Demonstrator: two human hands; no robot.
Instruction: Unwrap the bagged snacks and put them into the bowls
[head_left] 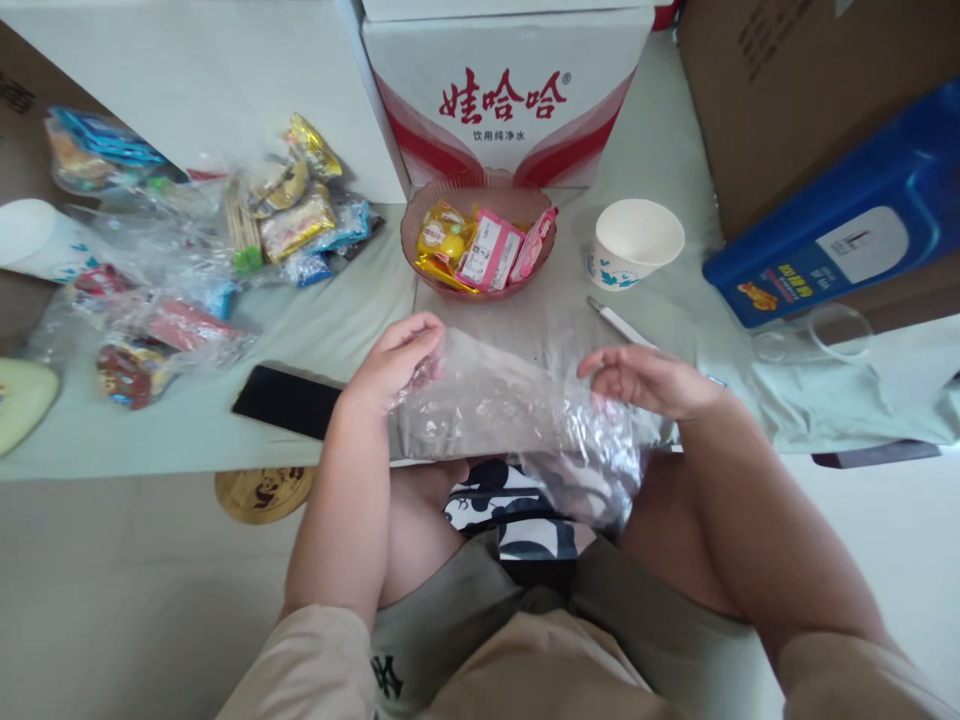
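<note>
A clear, crinkled plastic bag stretches between my hands over the table's front edge, its lower part hanging above my lap. My left hand grips the bag's left end with curled fingers. At the other end, my right hand has its fingers bent and closed on the plastic; its fingertips are slightly blurred. Just beyond the bag stands a pink ribbed bowl with yellow and pink wrapped snacks in it. A white pen-like tool lies close to my right hand. Left of my left wrist is a black phone.
Many packaged snacks are heaped at the left beside a tipped paper cup. A second paper cup stands right of the bowl. Further right are a blue container and a clear plastic cup. Cartons line the back.
</note>
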